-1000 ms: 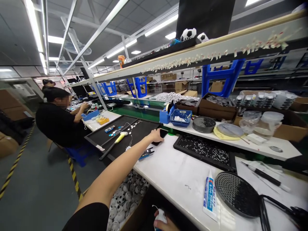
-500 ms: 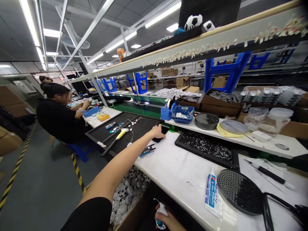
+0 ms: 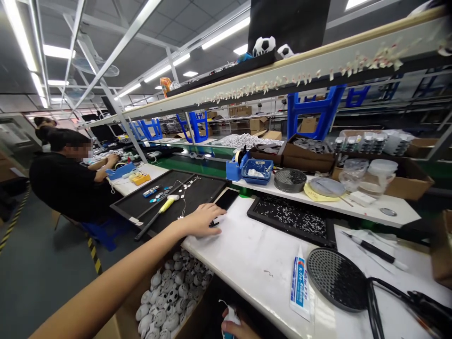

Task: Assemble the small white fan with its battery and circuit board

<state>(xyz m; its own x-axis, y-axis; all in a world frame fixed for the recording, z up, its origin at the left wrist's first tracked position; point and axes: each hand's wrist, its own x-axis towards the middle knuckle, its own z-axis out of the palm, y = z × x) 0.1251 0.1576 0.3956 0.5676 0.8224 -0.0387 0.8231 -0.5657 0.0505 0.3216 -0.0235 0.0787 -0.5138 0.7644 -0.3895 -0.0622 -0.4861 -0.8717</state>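
My left hand reaches out over the white table top, fingers stretched and apart. Under its fingers a dark end of a small blue-and-black part shows; the hand hides the rest. Just beyond the fingertips lies a black phone-like slab. At the bottom edge, below the table's front, my right hand is closed around a small white-and-blue object with a thin curved tip. Its exact kind is unclear.
A black tray with a yellow-handled tool lies left. A box of white balls stands below. Right are a tray of small white bits, a glue tube and a round perforated dish. A co-worker sits left.
My left hand has drawn back from the black slab towards me, onto the blue-and-black part. My right hand still holds the white-and-blue object. The view has shifted slightly.
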